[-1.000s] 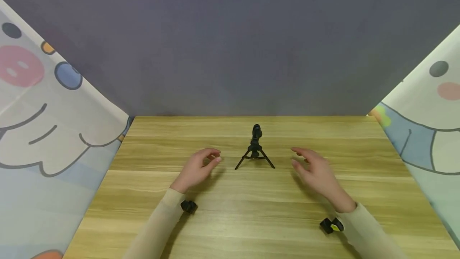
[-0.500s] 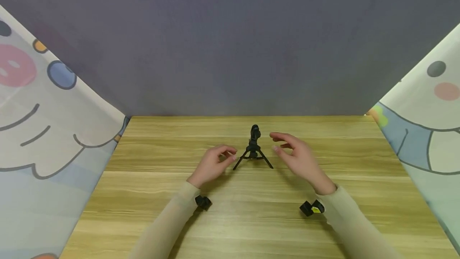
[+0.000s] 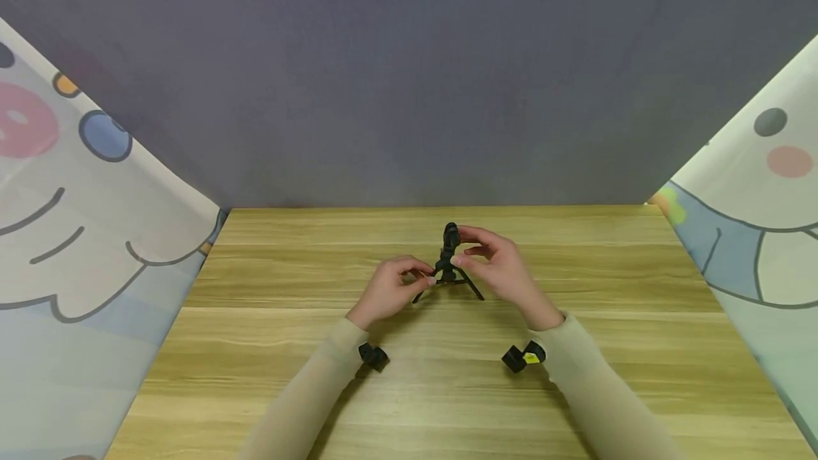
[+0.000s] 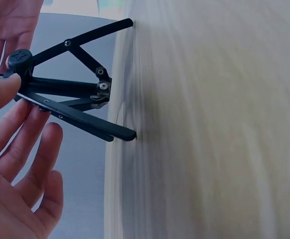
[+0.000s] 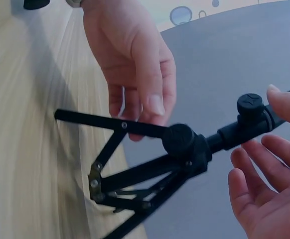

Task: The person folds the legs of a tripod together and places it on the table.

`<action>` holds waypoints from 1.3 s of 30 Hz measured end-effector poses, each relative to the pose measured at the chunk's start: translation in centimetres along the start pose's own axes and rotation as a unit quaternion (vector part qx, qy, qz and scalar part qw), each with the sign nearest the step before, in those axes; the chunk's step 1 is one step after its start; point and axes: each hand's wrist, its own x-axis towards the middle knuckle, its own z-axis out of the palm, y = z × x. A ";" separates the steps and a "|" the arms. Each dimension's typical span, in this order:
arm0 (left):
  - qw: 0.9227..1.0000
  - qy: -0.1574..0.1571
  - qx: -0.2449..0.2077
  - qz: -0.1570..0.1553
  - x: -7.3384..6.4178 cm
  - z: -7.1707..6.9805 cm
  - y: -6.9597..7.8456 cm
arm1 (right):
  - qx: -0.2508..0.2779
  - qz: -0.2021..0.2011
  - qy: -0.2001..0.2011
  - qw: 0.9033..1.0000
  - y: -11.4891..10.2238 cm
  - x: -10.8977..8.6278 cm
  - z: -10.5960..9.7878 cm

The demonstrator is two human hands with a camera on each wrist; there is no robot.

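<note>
A small black tripod [image 3: 449, 250] stands upright on the wooden table, its legs spread and a column with knobs rising above them. My left hand [image 3: 395, 289] is at the tripod's left side, thumb and fingertips pinching the upper part of one leg. On the other side, my right hand [image 3: 500, 268] has its thumb in front of the column and its fingers curled behind it. In the right wrist view, the column [image 5: 234, 134] passes between the right thumb and fingers, below a side knob [image 5: 250, 105]. The leg feet rest close at the tabletop in the left wrist view.
The wooden table [image 3: 434, 389] ends at a grey panel [image 3: 409, 91] behind the tripod. Cartoon-printed sheets [image 3: 83, 233] flank it on both sides. Black wrist cameras sit beneath both sleeves [image 3: 594, 375].
Both hands have moved inward to the tripod, the left to its leg and the right to its column. The tripod stays in place on the table.
</note>
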 end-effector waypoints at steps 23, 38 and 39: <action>0.998 0.061 0.026 0.005 0.6 1.2 0.4 | 0.083 0.078 0.010 0.993 0.1 0.3 1.1; 0.990 0.143 -0.003 0.005 0.4 2.1 0.3 | 0.049 0.051 0.026 0.997 0.3 0.6 1.7; 0.989 0.147 -0.008 0.005 0.4 2.1 0.3 | 0.047 0.049 0.026 0.997 0.3 0.7 1.7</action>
